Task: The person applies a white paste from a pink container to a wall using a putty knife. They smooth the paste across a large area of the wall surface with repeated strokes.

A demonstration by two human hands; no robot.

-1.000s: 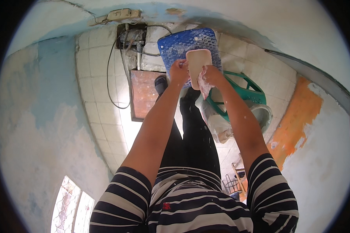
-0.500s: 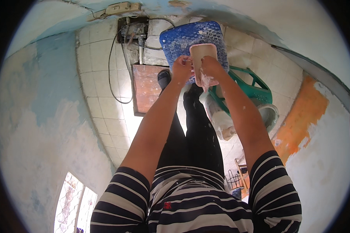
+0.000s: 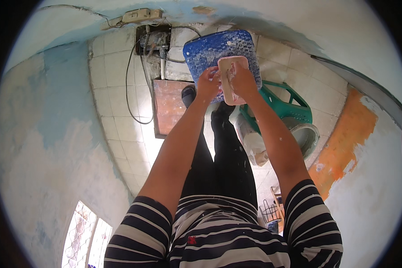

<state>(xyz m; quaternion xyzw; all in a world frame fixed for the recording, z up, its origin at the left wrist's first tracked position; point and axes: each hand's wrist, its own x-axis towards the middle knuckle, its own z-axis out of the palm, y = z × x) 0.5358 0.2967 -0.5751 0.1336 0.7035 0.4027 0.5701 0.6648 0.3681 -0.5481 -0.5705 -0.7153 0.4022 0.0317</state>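
Observation:
A rectangular float (image 3: 228,96) with a pale tan face and pinkish edges is in front of me, above the blue textured stool top. My right hand (image 3: 243,80) is closed on the middle of it, and whitish-pink smears show beside the fingers. At the float's left edge is my left hand (image 3: 207,85), its fingers curled in toward the edge. What those fingers hold, if anything, is hidden. Below both hands lies the blue stool top (image 3: 198,51), spattered with white.
A green plastic stool (image 3: 283,100) stands at the right, beside a bucket (image 3: 306,138) and a whitish container (image 3: 250,134). A reddish-brown board (image 3: 169,107) lies on the tiled floor at the left. Near it, a black cable (image 3: 126,89) loops from an open floor pit (image 3: 154,40).
The float has turned slightly and moved a little nearer in my hands. The whitish-pink strip that hung from its near end no longer shows there. My right hand has shifted slightly.

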